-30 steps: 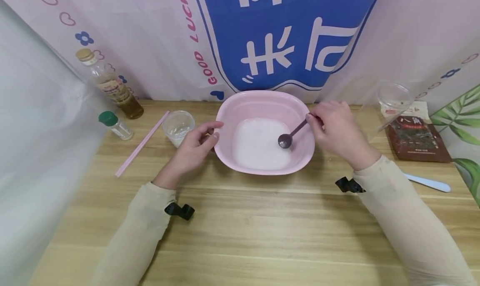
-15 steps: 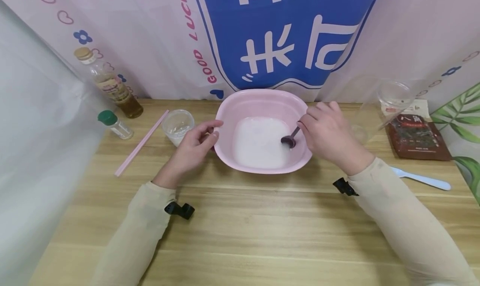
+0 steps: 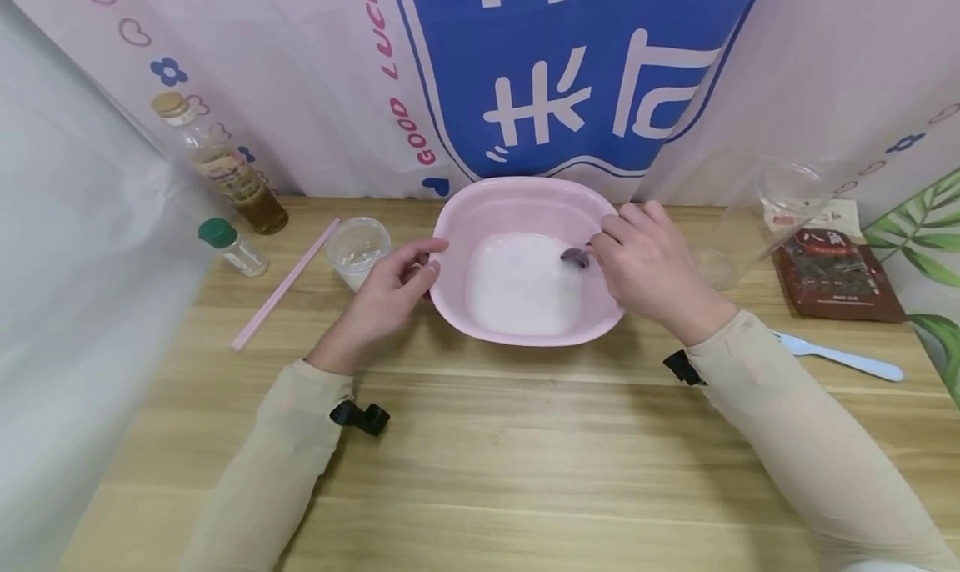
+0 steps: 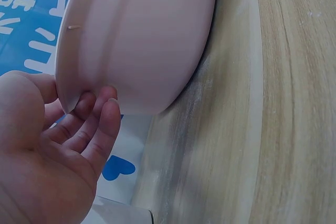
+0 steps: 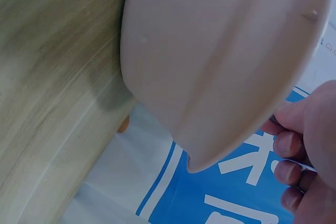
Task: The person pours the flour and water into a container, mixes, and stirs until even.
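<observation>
A pink basin (image 3: pixel 525 188) with milky white liquid (image 3: pixel 517 293) stands at the table's middle. My right hand (image 3: pixel 603 245) hovers over its right rim and pinches the handle of a dark spoon (image 3: pixel 576 257), whose bowl sits at the liquid's far right edge. The left hand (image 3: pixel 426 265) holds the basin's left rim, thumb near the top and curled fingers (image 4: pixel 100 124) against the outer wall (image 4: pixel 152 35). In the right wrist view only the basin's outside (image 5: pixel 220 61) and my curled fingertips (image 5: pixel 291 148) show; the spoon is hidden there.
At the left stand an oil bottle (image 3: pixel 225 176), a small green-capped bottle (image 3: pixel 228 248), a pink stick (image 3: pixel 285 284) and a clear cup (image 3: pixel 358 251). To the right are a clear cup (image 3: pixel 787 193), a brown packet (image 3: pixel 836 276) and a pale blue spoon (image 3: pixel 843 357). A printed curtain hangs behind.
My right hand has shifted left and toward the basin's back, carrying the spoon's bowl from the near right of the liquid to its far right edge. The left hand stayed put.
</observation>
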A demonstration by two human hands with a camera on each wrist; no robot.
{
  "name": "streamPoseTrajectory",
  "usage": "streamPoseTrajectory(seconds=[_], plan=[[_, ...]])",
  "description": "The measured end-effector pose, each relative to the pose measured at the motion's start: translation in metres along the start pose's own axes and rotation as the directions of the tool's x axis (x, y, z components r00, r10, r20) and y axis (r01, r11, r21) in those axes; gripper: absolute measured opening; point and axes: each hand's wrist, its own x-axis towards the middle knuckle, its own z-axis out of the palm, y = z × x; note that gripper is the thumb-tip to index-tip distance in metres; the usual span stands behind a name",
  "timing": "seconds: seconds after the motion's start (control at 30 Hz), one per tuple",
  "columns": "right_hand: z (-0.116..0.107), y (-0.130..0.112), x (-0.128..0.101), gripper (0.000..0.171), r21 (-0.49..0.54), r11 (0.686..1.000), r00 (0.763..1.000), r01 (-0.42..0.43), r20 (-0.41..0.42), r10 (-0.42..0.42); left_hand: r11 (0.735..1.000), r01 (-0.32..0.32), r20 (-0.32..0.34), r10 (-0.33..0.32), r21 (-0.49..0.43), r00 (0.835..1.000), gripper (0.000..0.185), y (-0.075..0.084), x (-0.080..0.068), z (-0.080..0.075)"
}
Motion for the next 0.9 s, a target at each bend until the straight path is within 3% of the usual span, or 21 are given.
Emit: streamPoseTrajectory(seconds=[0.23, 0.4, 0.57, 0.9], plan=[[-0.003, -0.001, 0.003, 0.014, 0.085, 0.988, 0.992, -0.125, -0.013, 0.127, 1.000, 0.003, 0.004, -0.003, 0.000, 1.000, 0.041, 0.001, 0.001, -0.001], [0.004, 0.002, 0.005, 0.014, 0.230, 0.942, 0.967, -0.243, -0.019, 0.254, 1.000, -0.001, 0.006, 0.001, -0.002, 1.000, 0.041, 0.001, 0.001, 0.000], [0.015, 0.004, 0.012, 0.015, 0.330, 0.906, 0.961, -0.267, 0.020, 0.276, 1.000, 0.013, 0.009, -0.013, -0.009, 1.000, 0.040, 0.002, -0.001, 0.000], [0.025, 0.000, 0.034, 0.018, 0.222, 0.926, 0.946, -0.306, 0.177, 0.271, 1.000, 0.005, 0.007, -0.005, -0.017, 1.000, 0.040, 0.003, -0.001, -0.001]])
